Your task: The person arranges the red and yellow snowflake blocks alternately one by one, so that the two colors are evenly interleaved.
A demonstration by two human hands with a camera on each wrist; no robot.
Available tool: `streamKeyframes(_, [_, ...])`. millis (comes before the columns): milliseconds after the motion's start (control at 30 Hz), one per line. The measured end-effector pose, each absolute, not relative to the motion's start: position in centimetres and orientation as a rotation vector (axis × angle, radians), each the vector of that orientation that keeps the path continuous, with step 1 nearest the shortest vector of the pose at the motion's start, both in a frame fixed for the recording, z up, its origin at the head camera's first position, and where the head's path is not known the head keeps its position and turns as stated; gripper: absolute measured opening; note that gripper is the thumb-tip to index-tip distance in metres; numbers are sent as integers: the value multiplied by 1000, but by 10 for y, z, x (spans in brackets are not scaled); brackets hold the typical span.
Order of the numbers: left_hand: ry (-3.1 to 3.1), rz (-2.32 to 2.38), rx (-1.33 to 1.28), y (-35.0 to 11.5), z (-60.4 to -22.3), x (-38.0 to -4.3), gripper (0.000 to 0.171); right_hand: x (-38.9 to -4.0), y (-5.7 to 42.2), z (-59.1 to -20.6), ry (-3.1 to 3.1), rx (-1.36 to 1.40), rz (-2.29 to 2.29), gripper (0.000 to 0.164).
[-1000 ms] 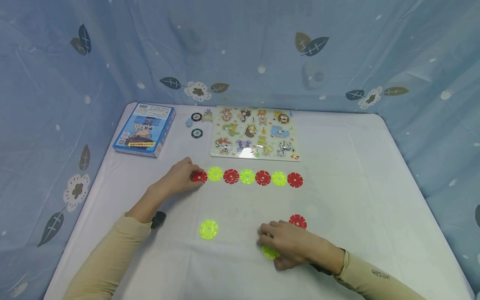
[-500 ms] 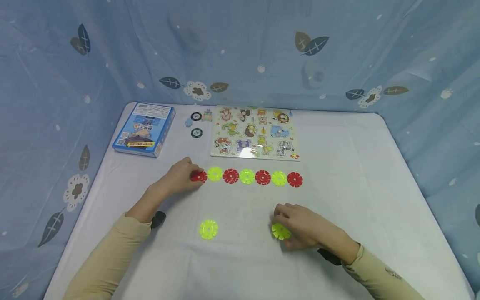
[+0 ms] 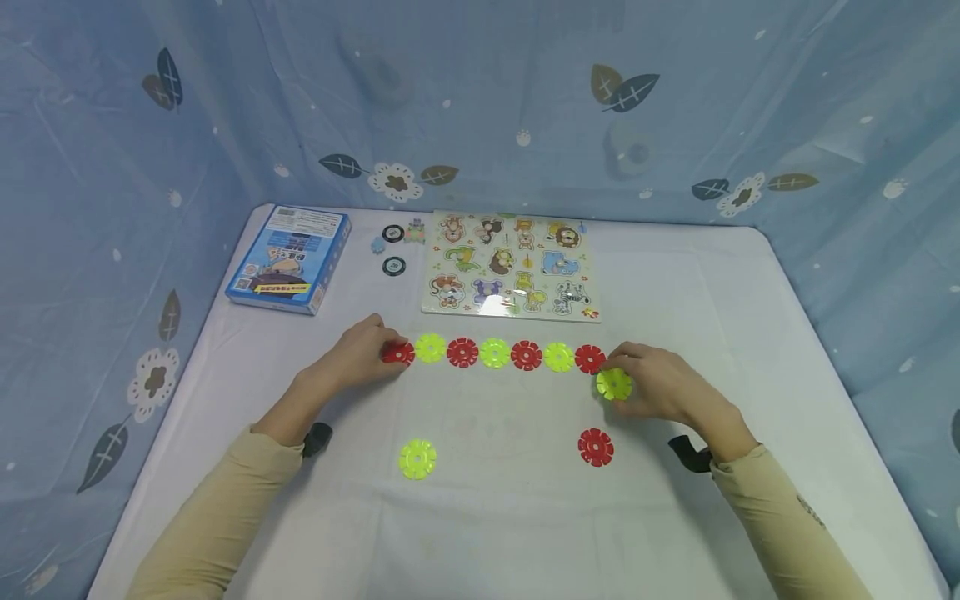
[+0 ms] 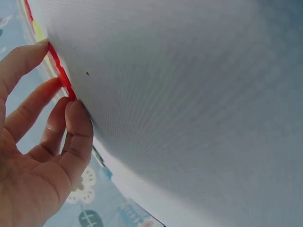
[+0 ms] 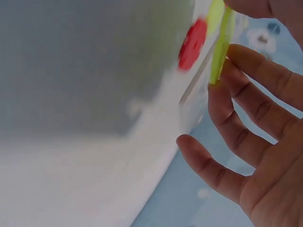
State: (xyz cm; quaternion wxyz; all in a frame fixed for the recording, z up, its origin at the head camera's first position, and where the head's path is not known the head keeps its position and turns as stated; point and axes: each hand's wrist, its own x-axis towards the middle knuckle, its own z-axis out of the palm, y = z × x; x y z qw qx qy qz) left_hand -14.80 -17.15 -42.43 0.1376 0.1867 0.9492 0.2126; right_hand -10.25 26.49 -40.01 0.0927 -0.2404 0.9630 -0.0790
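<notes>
A row of red and yellow-green plastic discs (image 3: 495, 353) runs across the white table (image 3: 750, 300). My left hand (image 3: 360, 354) grips the red disc at the row's left end (image 3: 397, 353), seen edge-on between the fingers in the left wrist view (image 4: 60, 75). My right hand (image 3: 656, 385) pinches a yellow-green disc (image 3: 613, 384) just right of and below the row's right-end red disc (image 3: 590, 359); the right wrist view shows that yellow-green disc (image 5: 220, 40) edge-on in the fingers. A loose yellow-green disc (image 3: 417, 459) and a loose red disc (image 3: 596, 447) lie nearer me.
An animal puzzle board (image 3: 510, 265) lies behind the row. A blue box (image 3: 291, 258) sits at the back left, with two dark round chips (image 3: 393, 250) and small pieces beside it. Blue patterned cloth (image 3: 480, 100) walls the table.
My right hand picked up a yellow-green disc near the front and carried it up and right to the row's right end, uncovering the loose red disc. The left hand stayed put.
</notes>
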Motion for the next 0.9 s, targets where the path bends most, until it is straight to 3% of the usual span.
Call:
streamKeyframes(333, [2732, 612, 512, -171, -426, -147, 45, -135, 287, -408, 2822, -568, -225, 47])
streamKeyframes(900, [2734, 595, 507, -170, -424, -147, 46, -142, 288, -412, 2790, -547, -276, 47])
